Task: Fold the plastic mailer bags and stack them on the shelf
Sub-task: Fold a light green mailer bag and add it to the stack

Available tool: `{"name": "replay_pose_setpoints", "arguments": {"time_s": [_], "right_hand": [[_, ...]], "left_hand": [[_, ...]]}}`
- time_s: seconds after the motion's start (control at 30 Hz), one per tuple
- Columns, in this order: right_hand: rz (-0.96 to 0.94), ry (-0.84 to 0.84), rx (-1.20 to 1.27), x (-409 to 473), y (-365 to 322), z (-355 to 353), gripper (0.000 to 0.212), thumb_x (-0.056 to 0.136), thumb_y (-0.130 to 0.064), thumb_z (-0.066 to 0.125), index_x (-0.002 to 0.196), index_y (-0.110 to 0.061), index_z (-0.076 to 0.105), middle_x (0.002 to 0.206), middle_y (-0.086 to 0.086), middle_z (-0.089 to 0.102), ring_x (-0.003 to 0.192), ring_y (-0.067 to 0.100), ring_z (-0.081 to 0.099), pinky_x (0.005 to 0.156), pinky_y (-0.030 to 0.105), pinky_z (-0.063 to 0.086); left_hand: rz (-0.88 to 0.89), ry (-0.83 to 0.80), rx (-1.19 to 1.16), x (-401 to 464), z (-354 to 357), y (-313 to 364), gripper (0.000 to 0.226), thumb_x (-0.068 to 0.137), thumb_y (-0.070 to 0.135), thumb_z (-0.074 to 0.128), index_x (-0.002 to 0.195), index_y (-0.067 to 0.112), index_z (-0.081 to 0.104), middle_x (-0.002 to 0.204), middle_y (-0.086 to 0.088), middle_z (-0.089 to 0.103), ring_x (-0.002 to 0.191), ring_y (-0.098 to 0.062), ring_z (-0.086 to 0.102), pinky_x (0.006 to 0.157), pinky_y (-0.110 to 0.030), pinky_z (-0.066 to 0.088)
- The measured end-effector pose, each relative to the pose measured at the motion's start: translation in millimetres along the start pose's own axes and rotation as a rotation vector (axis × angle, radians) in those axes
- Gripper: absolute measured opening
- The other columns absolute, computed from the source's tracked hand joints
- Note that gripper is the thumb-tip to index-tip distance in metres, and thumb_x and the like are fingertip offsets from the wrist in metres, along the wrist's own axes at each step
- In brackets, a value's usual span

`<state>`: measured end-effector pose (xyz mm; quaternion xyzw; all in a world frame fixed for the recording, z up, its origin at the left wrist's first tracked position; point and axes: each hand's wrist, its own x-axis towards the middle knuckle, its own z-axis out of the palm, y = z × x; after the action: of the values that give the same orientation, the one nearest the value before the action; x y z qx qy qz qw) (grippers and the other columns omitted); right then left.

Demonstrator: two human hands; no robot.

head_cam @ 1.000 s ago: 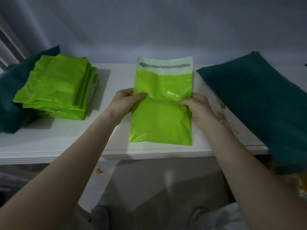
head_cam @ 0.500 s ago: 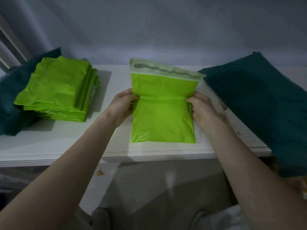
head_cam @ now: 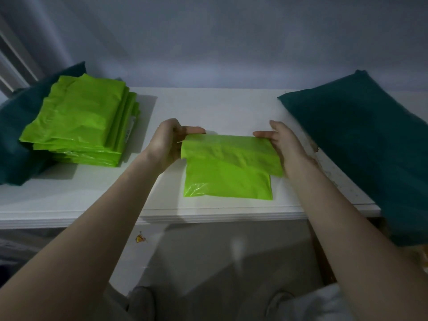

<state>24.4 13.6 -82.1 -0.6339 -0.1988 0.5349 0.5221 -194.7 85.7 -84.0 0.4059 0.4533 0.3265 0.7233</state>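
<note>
Two hands work one green mailer bag point(head_cam: 228, 174) lying near the front edge of the white shelf point(head_cam: 92, 195), midway through a fold. Its far half is doubled toward the person and hangs above the near half, not yet pressed flat. Recommended: bring the folded flap down square, edges matching, then press the crease. Left hand point(head_cam: 168, 144) pinches the left end of the fold, thumb on top; its grip is closed on the bag. Right hand point(head_cam: 283, 147) pinches the right end likewise. Farther left, a stack of folded bags point(head_cam: 81, 121) sits well apart. Dark green cloth point(head_cam: 361, 140) lies at right.
</note>
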Motion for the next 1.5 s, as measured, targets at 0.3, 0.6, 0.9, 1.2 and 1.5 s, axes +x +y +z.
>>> {"name": "replay_pose_setpoints", "arguments": {"time_s": [0.3, 0.6, 0.9, 1.2, 1.5], "right_hand": [[-0.174, 0.012, -0.081, -1, 6, 8, 0.006, 0.078, -0.01, 0.072, 0.079, -0.008, 0.067, 0.069, 0.003, 0.065, 0.059, 0.011, 0.062, 0.058, 0.018, 0.05], [-0.254, 0.032, -0.274, 5, 12, 11, 0.042, 0.073, 0.01, 0.069, 0.111, -0.003, 0.059, 0.091, 0.009, 0.061, 0.073, 0.017, 0.059, 0.071, 0.024, 0.05], [-0.465, 0.134, -0.611, 11, 27, 14, 0.028, 0.077, -0.001, 0.068, 0.101, -0.013, 0.064, 0.094, 0.001, 0.058, 0.083, 0.012, 0.054, 0.053, 0.003, 0.036], [-0.594, 0.212, -0.629, 12, 33, 22, 0.026, 0.079, 0.004, 0.06, 0.099, -0.012, 0.064, 0.097, 0.004, 0.062, 0.086, 0.01, 0.053, 0.061, 0.001, 0.035], [-0.897, 0.305, -1.121, 1, 38, 36, 0.025, 0.078, -0.009, 0.055, 0.101, -0.007, 0.066, 0.11, 0.011, 0.06, 0.107, 0.031, 0.054, 0.093, 0.037, 0.041]], "left_hand": [[0.191, 0.052, 0.243, 0, 1, -12, 0.013, 0.082, 0.01, 0.068, 0.094, 0.004, 0.07, 0.075, 0.003, 0.073, 0.074, -0.01, 0.067, 0.082, -0.022, 0.054], [0.21, 0.157, 0.344, 6, 2, -16, 0.03, 0.08, 0.001, 0.069, 0.11, 0.001, 0.067, 0.085, -0.004, 0.066, 0.078, -0.013, 0.061, 0.086, -0.024, 0.051], [0.602, 0.251, 1.158, -3, 17, -29, 0.028, 0.087, 0.013, 0.056, 0.113, 0.017, 0.065, 0.123, -0.002, 0.057, 0.117, -0.023, 0.049, 0.098, -0.026, 0.036], [0.658, 0.039, 1.528, -10, 18, -50, 0.06, 0.09, 0.05, 0.026, 0.14, 0.02, 0.04, 0.145, 0.002, 0.041, 0.133, -0.021, 0.038, 0.106, -0.034, 0.029], [0.63, -0.026, 1.627, -10, 12, -65, 0.084, 0.082, 0.055, -0.005, 0.147, 0.01, 0.022, 0.155, -0.007, 0.024, 0.144, -0.023, 0.02, 0.116, -0.038, 0.018]]}}
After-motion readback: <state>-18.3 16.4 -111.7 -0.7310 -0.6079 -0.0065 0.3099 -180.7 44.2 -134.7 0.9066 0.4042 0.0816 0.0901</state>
